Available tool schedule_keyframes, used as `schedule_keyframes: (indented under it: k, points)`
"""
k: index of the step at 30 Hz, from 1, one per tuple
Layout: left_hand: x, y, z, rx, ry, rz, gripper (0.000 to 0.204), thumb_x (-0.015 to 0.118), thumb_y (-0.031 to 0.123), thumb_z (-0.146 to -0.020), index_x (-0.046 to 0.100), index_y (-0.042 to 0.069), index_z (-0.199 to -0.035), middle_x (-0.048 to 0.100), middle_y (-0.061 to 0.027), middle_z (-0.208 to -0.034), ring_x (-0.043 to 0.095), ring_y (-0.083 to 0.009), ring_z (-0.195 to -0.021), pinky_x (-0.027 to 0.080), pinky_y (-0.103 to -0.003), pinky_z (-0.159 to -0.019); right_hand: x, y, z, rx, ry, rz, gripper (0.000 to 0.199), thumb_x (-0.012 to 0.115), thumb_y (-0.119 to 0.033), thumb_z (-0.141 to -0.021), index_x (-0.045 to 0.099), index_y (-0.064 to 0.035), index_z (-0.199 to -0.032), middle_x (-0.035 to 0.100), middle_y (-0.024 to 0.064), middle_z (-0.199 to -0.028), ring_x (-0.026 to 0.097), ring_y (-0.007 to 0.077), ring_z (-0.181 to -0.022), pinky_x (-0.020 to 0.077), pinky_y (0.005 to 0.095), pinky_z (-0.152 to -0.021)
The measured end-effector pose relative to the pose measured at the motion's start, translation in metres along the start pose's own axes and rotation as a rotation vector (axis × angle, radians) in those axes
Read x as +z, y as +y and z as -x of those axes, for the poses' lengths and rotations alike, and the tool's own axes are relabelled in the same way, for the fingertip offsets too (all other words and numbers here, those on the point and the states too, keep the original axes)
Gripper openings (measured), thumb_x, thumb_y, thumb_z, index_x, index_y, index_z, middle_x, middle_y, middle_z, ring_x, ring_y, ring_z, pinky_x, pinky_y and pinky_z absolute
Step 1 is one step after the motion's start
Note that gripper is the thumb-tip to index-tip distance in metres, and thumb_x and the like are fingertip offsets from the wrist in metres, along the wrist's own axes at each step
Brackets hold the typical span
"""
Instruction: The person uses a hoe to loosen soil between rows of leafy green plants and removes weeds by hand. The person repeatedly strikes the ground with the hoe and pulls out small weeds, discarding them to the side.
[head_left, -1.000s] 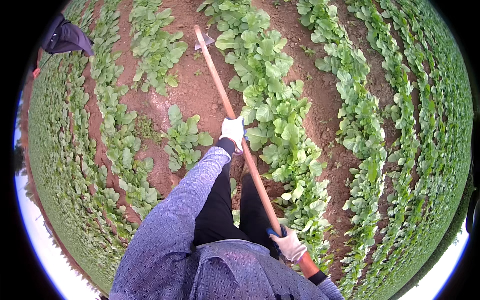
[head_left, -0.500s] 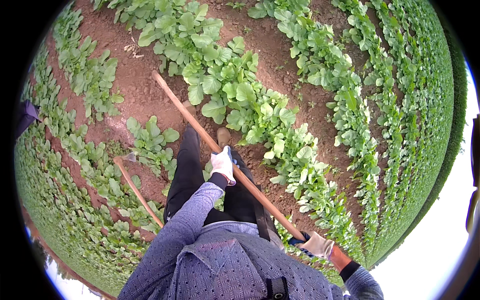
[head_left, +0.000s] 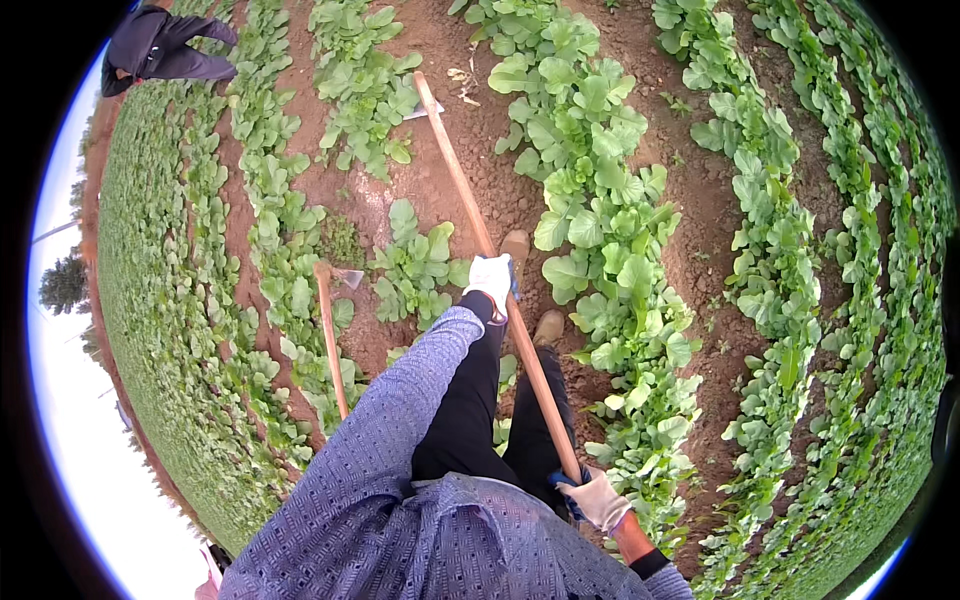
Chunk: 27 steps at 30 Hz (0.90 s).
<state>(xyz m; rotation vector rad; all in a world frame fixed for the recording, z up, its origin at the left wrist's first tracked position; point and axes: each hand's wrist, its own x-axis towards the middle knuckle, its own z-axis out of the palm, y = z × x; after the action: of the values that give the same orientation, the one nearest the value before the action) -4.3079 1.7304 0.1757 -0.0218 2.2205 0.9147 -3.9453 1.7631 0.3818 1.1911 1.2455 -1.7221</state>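
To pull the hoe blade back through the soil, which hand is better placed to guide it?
Probably the left hand: it grips the hoe handle further forward, nearer the blade. The right hand grips the rear end, beside the body.

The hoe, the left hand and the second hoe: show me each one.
hoe [head_left: 470, 200], head view, middle of its wooden handle
left hand [head_left: 491, 277], head view, back of the glove
second hoe [head_left: 328, 335], head view, its handle

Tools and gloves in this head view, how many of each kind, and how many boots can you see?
Long-handled hoes: 2, one held, one lying in the plants
White gloves: 2, left hand, right hand
Boots: 2
Total: 6
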Motion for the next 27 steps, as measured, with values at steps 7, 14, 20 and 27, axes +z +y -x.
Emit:
schedule_keyframes:
  k: [7, 14, 20, 27]
  points:
    - [0.074, -0.036, 0.153, -0.481, -0.089, 0.426, 0.027, 0.067, 0.025, -0.086, 0.049, 0.005, -0.092, 0.050, -0.0057, -0.071, 0.053, -0.0156, -0.064, 0.047, -0.032, -0.059, -0.046, 0.113, 0.118, 0.042, 0.092, 0.078, 0.038, 0.075, -0.023, -0.077, 0.065, 0.0024, -0.103, 0.067, 0.0101, -0.073, 0.060, 0.0146, -0.061, 0.0503, 0.0333, -0.061]
    - [0.105, -0.016, 0.195, -0.765, -0.333, 0.656, 0.016, 0.063, 0.020, -0.091, 0.050, 0.011, -0.088, 0.048, -0.0033, -0.069, 0.052, -0.0213, -0.055, 0.048, -0.042, -0.049, -0.019, 0.142, 0.158, 0.330, 0.193, -0.023, 0.041, 0.080, -0.025, -0.070, 0.067, 0.0025, -0.098, 0.068, 0.0096, -0.075, 0.060, 0.0133, -0.064, 0.0513, 0.0314, -0.065]
    - [0.109, -0.051, 0.125, -0.476, -0.343, 0.464, 0.019, 0.062, 0.023, -0.091, 0.050, 0.010, -0.085, 0.050, -0.0028, -0.068, 0.052, -0.0192, -0.054, 0.050, -0.038, -0.050, -0.010, 0.130, 0.073, 0.298, -0.014, 0.245, 0.050, 0.078, -0.038, -0.074, 0.066, -0.0017, -0.106, 0.069, 0.0163, -0.079, 0.069, 0.0234, -0.071, 0.0533, 0.0359, -0.067]
    - [0.119, -0.092, 0.044, -0.785, -0.435, 0.522, 0.019, 0.061, 0.025, -0.092, 0.052, 0.010, -0.086, 0.046, -0.0034, -0.069, 0.052, -0.0211, -0.059, 0.052, -0.044, -0.060, -0.135, 0.131, -0.142, 0.068, 0.571, -0.005, 0.044, 0.071, -0.027, -0.082, 0.062, 0.0012, -0.114, 0.070, 0.0177, -0.099, 0.068, 0.0231, -0.092, 0.0521, 0.0322, -0.082]
